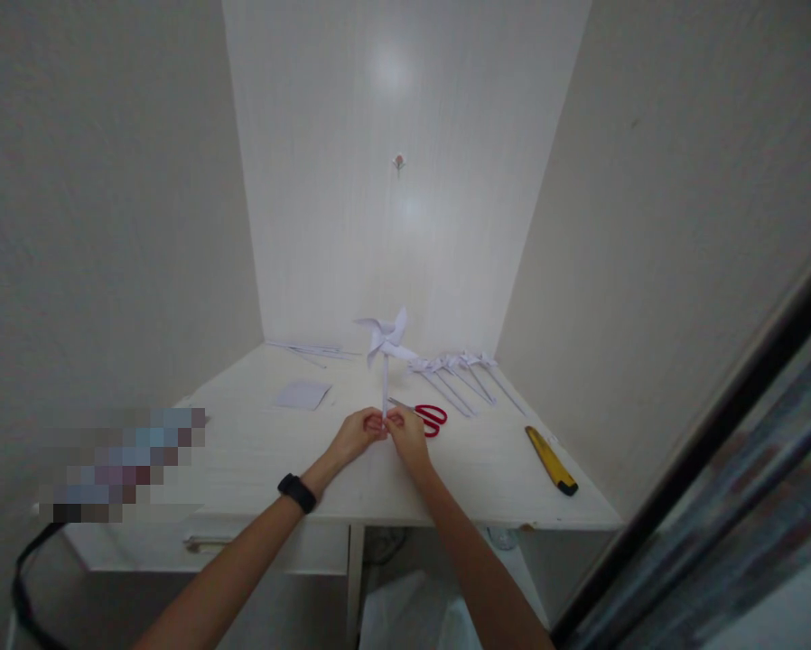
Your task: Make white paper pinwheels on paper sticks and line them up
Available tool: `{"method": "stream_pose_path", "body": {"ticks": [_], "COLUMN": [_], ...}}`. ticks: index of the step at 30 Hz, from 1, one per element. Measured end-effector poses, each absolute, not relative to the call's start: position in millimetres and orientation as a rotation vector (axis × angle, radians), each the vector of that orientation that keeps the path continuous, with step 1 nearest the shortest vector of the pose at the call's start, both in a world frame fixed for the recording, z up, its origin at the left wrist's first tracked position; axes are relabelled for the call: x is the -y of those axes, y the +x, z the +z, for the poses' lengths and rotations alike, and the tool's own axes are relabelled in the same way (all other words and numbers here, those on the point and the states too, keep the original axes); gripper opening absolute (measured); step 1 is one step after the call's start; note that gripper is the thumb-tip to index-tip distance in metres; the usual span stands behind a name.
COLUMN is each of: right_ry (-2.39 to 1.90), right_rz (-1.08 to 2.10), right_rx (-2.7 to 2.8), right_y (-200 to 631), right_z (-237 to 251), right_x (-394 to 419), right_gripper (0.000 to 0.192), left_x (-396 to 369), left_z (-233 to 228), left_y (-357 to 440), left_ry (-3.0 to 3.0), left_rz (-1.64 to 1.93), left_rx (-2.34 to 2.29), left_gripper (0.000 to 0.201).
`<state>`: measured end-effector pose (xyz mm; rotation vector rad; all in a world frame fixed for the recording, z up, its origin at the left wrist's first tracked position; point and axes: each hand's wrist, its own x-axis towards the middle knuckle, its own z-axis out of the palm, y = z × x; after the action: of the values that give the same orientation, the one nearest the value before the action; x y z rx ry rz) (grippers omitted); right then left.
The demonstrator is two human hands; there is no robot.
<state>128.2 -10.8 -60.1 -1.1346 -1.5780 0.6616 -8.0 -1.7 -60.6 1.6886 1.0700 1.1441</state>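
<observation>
Both hands, the left hand point(359, 433) and the right hand point(405, 435), pinch the bottom of the stick of a white paper pinwheel point(385, 338), which stands upright over the middle of the table point(256, 469), near the red scissors point(427, 416).

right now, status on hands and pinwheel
Left hand and right hand both pinch the stick's base. Pinwheel upright. Scissors just behind the right hand.

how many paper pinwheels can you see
About 5, though the lying ones overlap: one pinwheel upright, held by left hand and right hand; roughly four finished pinwheels lying at the table's back right.
</observation>
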Motion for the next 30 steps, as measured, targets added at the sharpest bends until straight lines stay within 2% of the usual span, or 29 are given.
{"method": "stream_pose_path", "body": {"ticks": [3, 8, 22, 30], "right_ry": [-1.119, -1.093, -1.035, -0.995], "right_rz": [0.671, 0.706, 0.773, 0.776], "right_rx": [1.627, 1.697, 1.686, 1.615], "right_y": [128, 128, 124, 125], "right_z": [-61, -65, -69, -64], "right_x": [14, 12, 3, 10], "right_gripper": [0.005, 0.018, 0.02, 0.004], "left_x": [11, 16, 22, 21], "left_z": [-59, -56, -48, -48], "left_y": [-9, -14, -22, -21], "left_ry": [1.696, 1.703, 1.672, 1.672], "left_rz": [1.172, 1.199, 1.218, 1.218], "left_rx": [-1.092, -1.07, -1.056, -1.048], "left_gripper": [0.02, 0.023, 0.018, 0.018]}}
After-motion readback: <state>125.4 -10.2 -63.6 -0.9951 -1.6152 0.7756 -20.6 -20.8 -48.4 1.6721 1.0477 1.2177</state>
